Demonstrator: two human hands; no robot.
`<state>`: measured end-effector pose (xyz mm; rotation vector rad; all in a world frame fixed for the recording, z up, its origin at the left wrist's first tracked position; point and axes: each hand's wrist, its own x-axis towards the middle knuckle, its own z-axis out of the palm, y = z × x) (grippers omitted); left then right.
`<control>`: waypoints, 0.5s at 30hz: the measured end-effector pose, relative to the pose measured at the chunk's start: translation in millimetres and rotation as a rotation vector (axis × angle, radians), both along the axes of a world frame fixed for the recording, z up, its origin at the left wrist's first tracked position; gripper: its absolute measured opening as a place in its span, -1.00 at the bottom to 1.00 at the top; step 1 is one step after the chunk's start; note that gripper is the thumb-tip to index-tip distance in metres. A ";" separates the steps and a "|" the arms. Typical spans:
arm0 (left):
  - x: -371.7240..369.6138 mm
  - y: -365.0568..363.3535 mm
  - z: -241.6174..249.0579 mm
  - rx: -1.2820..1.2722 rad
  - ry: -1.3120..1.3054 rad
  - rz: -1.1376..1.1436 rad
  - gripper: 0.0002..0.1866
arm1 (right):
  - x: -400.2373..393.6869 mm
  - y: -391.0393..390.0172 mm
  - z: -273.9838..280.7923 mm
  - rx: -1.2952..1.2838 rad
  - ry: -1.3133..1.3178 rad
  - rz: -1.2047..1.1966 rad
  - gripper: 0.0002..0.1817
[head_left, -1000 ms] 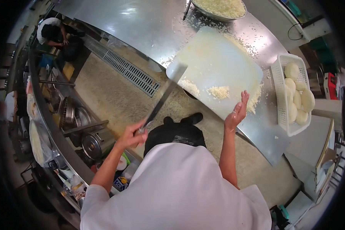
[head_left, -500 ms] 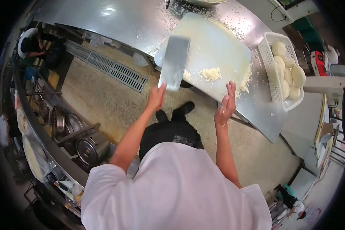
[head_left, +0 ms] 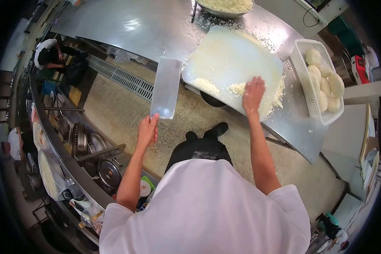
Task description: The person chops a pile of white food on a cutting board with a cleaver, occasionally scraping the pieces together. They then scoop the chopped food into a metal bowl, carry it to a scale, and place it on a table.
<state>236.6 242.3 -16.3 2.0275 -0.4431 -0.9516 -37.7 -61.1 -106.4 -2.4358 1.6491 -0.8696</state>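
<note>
My left hand [head_left: 147,132] is wrapped around the handle of a wide-bladed cleaver [head_left: 166,86]. Its blade is held up over the floor, left of the table edge and apart from the cutting board. My right hand [head_left: 254,94] lies palm down with fingers stretched out on the right part of the white cutting board [head_left: 230,51], touching a small heap of chopped pale pieces [head_left: 238,88]. Another strip of chopped pieces [head_left: 206,86] runs along the board's near left edge. What lies under my right palm is hidden.
A white basket [head_left: 302,80] of peeled, pale round vegetables [head_left: 324,86] stands right of the board. Behind it is a bowl [head_left: 228,12] heaped with chopped pieces. Scraps litter the steel table [head_left: 114,25]. Pots [head_left: 109,171] sit at left; a person [head_left: 51,55] crouches farther off.
The cleaver has moved left, away from the board, in my left hand. My right hand has gone from upright beside the board's near edge to flat on the board. The view has shifted slightly.
</note>
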 end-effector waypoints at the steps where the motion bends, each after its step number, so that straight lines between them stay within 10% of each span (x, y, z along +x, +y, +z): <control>1: 1.7 -8.9 1.6 -0.001 -0.063 -0.041 -0.53 | 10.2 6.3 2.2 0.034 -0.046 0.050 -0.40; 7: -3.5 -29.1 -10.1 0.059 -0.034 -0.095 -0.55 | 19.3 40.2 38.9 0.385 -0.508 0.271 -0.42; 15: -78.5 -57.9 -15.7 0.163 0.094 -0.153 -0.57 | -15.4 32.6 29.2 0.169 -0.344 0.033 -0.42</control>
